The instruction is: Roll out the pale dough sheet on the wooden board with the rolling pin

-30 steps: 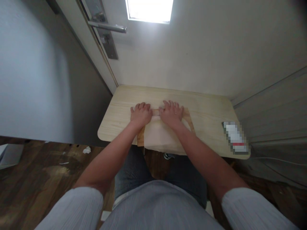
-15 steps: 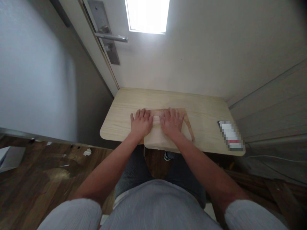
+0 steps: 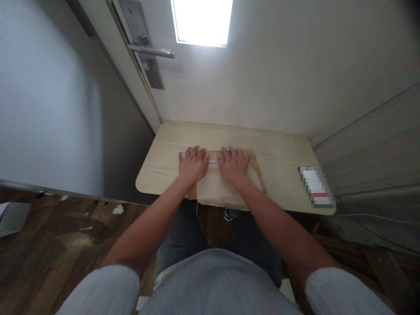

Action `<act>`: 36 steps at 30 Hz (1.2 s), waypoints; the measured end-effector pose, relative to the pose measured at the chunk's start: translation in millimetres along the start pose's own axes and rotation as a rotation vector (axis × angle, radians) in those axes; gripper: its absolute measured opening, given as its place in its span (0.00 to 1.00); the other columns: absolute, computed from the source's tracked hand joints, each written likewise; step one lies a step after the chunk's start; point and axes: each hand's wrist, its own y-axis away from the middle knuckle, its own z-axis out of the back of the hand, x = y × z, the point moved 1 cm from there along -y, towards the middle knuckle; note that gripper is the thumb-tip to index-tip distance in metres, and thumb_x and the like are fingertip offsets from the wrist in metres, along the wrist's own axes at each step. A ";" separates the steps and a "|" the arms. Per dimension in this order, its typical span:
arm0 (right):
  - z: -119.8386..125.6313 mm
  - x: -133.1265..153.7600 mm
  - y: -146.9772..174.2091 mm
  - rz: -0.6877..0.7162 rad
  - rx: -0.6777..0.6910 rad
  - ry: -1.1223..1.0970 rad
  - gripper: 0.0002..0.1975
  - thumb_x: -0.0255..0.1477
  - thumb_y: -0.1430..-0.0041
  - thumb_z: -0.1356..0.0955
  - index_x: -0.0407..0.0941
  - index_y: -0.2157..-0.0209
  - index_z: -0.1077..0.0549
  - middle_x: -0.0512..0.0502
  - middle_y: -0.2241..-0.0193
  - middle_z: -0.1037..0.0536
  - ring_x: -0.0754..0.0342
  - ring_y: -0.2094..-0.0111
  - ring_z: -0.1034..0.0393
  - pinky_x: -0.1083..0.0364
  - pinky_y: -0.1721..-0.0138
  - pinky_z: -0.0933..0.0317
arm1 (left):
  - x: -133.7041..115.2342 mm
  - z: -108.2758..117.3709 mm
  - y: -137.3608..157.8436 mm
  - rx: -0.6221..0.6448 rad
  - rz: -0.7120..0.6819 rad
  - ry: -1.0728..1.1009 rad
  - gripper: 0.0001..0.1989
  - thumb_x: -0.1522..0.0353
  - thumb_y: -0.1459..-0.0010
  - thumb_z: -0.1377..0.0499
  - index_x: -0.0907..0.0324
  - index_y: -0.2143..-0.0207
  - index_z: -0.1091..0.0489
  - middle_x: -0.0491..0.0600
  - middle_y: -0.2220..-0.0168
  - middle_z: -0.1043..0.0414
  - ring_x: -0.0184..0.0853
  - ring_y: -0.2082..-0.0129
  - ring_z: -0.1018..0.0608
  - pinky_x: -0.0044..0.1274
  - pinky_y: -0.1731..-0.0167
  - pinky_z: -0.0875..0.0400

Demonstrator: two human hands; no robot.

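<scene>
A pale, soft-looking sheet (image 3: 218,190) lies over a brown board (image 3: 260,175) at the front of a light wood table (image 3: 282,153). I cannot make out whether it is dough or cloth. Palm down, my left hand (image 3: 193,165) rests at the sheet's far left part with its fingers stretched forward. My right hand (image 3: 233,164) lies likewise on the far right part, fingers extended. Between the two hands a raised pale fold or roll shows, partly hidden by them. The sheet's near edge reaches the table's front edge.
A blurred-out phone-like object (image 3: 315,186) lies at the table's right end. Behind the table stands a door with a metal handle (image 3: 152,51) and a bright window (image 3: 201,22). Paper scraps (image 3: 118,209) and a grey box (image 3: 15,218) are on the floor at left.
Both hands have shifted very slightly, the right one a little to the left. They stay flat on the sheet.
</scene>
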 end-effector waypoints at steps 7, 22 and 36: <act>-9.0 1.9 -48.1 -0.035 0.111 -0.008 0.29 0.44 0.29 0.44 0.49 0.33 0.38 0.39 0.33 0.38 0.34 0.33 0.49 0.30 0.36 0.60 | 13.3 -5.8 -47.0 0.063 0.006 0.037 0.25 0.58 0.30 0.59 0.53 0.38 0.35 0.55 0.33 0.40 0.50 0.33 0.40 0.55 0.38 0.46; -10.2 3.5 -59.2 -0.033 0.066 -0.027 0.28 0.43 0.30 0.42 0.47 0.35 0.35 0.38 0.34 0.35 0.36 0.35 0.46 0.30 0.36 0.61 | 13.9 -1.8 -54.7 -0.026 0.042 0.064 0.23 0.62 0.30 0.58 0.57 0.42 0.33 0.57 0.36 0.37 0.48 0.36 0.37 0.48 0.37 0.46; 3.3 0.8 13.3 0.043 -0.026 0.004 0.27 0.43 0.27 0.46 0.45 0.37 0.33 0.37 0.34 0.36 0.36 0.33 0.48 0.30 0.36 0.64 | -5.2 7.8 14.7 -0.077 0.040 0.029 0.25 0.58 0.28 0.63 0.53 0.39 0.35 0.52 0.33 0.37 0.45 0.35 0.37 0.44 0.36 0.46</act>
